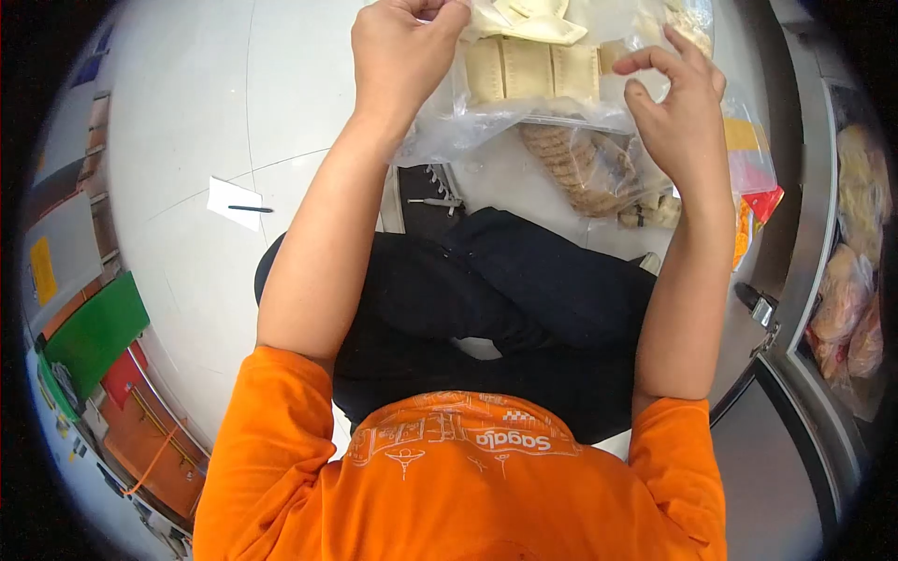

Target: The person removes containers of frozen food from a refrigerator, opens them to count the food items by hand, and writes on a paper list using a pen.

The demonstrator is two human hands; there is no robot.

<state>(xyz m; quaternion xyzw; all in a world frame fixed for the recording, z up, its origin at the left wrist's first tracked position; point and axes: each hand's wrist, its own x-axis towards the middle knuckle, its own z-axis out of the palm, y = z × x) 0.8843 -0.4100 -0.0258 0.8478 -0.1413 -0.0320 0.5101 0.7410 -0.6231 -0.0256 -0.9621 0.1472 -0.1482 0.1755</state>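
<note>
Several pale, flat rectangular dough pieces (529, 70) lie in a row on clear plastic (440, 131) at the top of the view. Other folded pale pieces (533, 21) rest above them. My left hand (407, 47) is at the plastic's left edge with thumb and fingers pinched together; what is between them is too small to make out. Just right of the row, my right hand (678, 107) is held with its fingers apart and curved, with nothing visible in it.
Bagged brown food (585, 173) lies below the plastic. A metal-framed case (795, 309) with bagged items (847, 309) stands at right. White paper (234, 203) with a pen (251, 208) is on the floor at left, near a green panel (96, 332).
</note>
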